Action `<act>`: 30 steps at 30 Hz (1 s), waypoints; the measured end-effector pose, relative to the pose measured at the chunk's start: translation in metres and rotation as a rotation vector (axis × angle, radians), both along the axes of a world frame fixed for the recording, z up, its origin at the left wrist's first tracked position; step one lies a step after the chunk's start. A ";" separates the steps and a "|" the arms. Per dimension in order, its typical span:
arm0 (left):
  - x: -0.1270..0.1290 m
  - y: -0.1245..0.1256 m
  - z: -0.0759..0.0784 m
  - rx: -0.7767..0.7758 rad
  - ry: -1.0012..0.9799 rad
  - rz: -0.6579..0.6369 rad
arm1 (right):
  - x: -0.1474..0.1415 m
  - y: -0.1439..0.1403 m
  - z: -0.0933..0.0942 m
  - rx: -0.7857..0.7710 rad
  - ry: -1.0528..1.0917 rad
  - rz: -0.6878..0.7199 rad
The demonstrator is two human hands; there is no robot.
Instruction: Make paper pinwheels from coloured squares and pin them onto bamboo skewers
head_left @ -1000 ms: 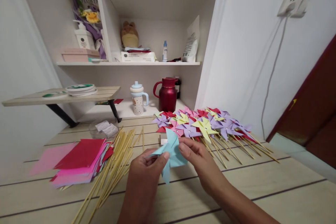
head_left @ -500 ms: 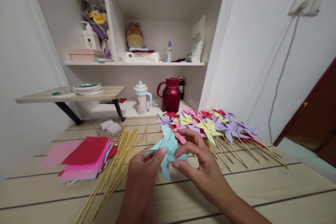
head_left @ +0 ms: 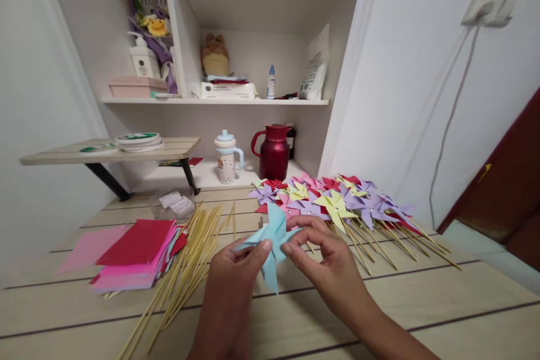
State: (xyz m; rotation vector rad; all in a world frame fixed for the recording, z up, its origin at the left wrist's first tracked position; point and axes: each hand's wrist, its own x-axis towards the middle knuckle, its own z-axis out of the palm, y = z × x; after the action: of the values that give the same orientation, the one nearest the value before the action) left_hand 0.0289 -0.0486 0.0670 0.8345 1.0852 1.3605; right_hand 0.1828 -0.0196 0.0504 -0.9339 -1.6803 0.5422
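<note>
A light blue paper pinwheel point(head_left: 275, 232) is held up over the table, its folded blades spread out. My left hand point(head_left: 236, 275) pinches its left side, with the thumb lying on the front near the middle. On the other side, my right hand point(head_left: 327, 259) has thumb and fingers closed on the right blade. Behind my right hand lie many finished pinwheels point(head_left: 337, 208) in purple, yellow, pink and red on sticks. Left of my left hand is a loose bundle of thin wooden sticks point(head_left: 189, 264). Whether a stick is fixed to the blue pinwheel is hidden.
A stack of coloured paper sheets point(head_left: 130, 247) lies at the left, with a clear container point(head_left: 172, 202) behind it. A small raised wooden stand point(head_left: 177, 146) carries round tape rolls. A cup point(head_left: 226, 163) and a red jug point(head_left: 274, 152) stand at the back.
My right hand's fingers have drawn in onto the right blade of the blue pinwheel. The pinwheel has shifted slightly right and turned a little.
</note>
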 end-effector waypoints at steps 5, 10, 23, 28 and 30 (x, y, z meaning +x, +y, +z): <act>0.001 0.002 -0.003 -0.001 -0.045 -0.011 | -0.001 0.002 0.000 0.016 0.008 -0.017; 0.001 0.007 -0.007 -0.011 0.011 0.039 | -0.001 0.003 0.000 0.030 0.018 -0.021; 0.002 0.002 0.000 0.017 0.126 0.096 | 0.001 0.007 -0.007 -0.048 0.112 0.021; 0.005 0.000 0.002 0.014 0.202 0.119 | 0.003 0.009 -0.009 -0.258 0.315 0.133; 0.005 0.001 0.000 0.047 0.238 0.126 | 0.004 0.010 -0.008 -0.316 0.324 0.169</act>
State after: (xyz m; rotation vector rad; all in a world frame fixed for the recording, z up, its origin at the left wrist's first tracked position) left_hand 0.0340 -0.0479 0.0672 0.9955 1.3123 1.4212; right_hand 0.1866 -0.0099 0.0421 -0.8737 -1.4079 1.0390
